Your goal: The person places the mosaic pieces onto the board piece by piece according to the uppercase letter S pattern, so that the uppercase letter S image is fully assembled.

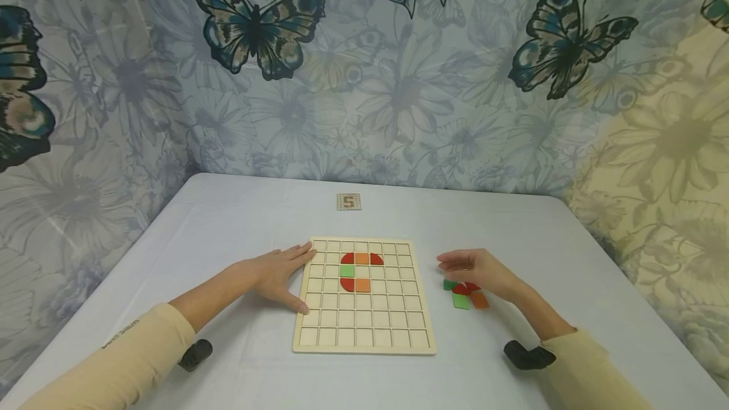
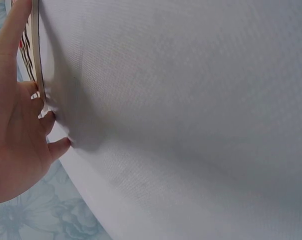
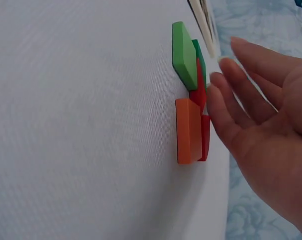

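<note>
A wooden grid board (image 1: 364, 320) lies on the white table. Set in its upper cells are a green square tile (image 1: 347, 270), orange square tiles (image 1: 362, 259) and red rounded tiles (image 1: 347, 285). My left hand (image 1: 280, 274) rests with spread fingers against the board's left edge, which also shows in the left wrist view. To the right of the board, my right hand (image 1: 478, 268) hovers over a small pile of loose tiles, fingers loosely bent, nothing visible in its grasp. The pile has a light green tile (image 3: 184, 56), an orange tile (image 3: 189, 131), red tiles and a dark green tile (image 1: 450, 285).
A small gridded card (image 1: 348, 202) marked with an S-like figure lies beyond the board. Black wrist devices (image 1: 529, 355) sit at both sleeves. Behind the table (image 1: 250, 207) hangs a butterfly-patterned backdrop (image 1: 398, 112).
</note>
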The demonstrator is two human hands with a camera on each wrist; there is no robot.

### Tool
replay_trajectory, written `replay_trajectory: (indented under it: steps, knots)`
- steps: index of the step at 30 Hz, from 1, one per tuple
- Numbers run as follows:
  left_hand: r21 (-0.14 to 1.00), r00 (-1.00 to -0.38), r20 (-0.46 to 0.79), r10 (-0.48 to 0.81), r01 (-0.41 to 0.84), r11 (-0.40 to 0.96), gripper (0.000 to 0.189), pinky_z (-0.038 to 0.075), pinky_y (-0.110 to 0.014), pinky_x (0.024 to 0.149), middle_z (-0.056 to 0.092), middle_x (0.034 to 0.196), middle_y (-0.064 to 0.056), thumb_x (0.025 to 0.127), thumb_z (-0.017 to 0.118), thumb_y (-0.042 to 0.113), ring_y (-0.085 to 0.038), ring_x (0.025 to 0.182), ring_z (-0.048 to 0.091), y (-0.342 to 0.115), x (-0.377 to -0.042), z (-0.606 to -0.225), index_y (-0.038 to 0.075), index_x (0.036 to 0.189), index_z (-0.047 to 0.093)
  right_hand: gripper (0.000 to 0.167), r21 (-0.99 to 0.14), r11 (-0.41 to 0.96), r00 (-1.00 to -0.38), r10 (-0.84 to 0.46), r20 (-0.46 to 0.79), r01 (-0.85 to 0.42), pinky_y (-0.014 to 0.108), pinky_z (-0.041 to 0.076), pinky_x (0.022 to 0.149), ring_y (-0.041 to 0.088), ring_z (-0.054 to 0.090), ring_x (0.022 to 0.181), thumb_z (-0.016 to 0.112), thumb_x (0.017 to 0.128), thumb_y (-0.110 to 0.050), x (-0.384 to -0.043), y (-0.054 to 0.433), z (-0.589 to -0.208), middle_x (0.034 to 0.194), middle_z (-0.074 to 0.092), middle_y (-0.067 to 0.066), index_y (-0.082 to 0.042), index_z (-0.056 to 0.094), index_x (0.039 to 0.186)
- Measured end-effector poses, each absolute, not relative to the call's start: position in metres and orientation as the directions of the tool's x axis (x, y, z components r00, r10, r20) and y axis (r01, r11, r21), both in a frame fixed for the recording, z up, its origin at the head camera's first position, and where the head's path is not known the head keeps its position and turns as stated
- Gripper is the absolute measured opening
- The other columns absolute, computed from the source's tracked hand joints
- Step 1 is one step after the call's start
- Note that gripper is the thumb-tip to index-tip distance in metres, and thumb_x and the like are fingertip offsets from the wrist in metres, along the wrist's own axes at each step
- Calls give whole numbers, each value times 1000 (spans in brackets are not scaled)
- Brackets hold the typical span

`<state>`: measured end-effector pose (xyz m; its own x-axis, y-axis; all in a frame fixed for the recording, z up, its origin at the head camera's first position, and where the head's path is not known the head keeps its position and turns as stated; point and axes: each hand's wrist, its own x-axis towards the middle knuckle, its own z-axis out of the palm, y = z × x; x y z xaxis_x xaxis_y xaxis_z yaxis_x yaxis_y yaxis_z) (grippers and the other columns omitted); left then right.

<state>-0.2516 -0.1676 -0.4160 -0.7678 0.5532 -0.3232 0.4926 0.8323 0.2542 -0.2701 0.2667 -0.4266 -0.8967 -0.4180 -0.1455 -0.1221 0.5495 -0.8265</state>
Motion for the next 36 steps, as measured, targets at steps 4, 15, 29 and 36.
replay_trajectory:
  steps: [4,15,29,36]
  knots:
    - [272,-764,-318,561,494,826,118,18,-55,110,7,158,-13,71,65,72,-33,142,13,-167,-251,-415,4,153,15,38,-782,573,-860,-501,-97,-246,34,49,89,30,58,109,71,86,-11,-269,269,-428,119,62,13,-1,62,122]
    - [246,-766,-327,553,496,833,118,17,-53,110,5,159,-10,70,64,74,-29,143,12,-168,-252,-417,7,153,14,39,-770,555,-813,-576,-82,-315,35,48,88,30,56,106,73,82,-1,-267,266,-427,117,61,14,2,62,119]
    - [249,-772,-337,540,480,841,118,17,-53,110,6,159,-9,70,65,74,-29,143,12,-167,-251,-416,8,154,14,37,-752,567,-812,-579,-74,-336,26,48,80,26,55,96,72,82,0,-269,265,-427,107,61,10,0,63,118]
    - [256,-767,-334,549,486,835,118,17,-54,110,5,159,-10,70,64,74,-31,143,12,-167,-251,-415,7,153,13,28,-724,606,-847,-529,-56,-331,24,47,71,17,54,80,71,85,-7,-271,265,-428,99,65,5,-3,68,112]
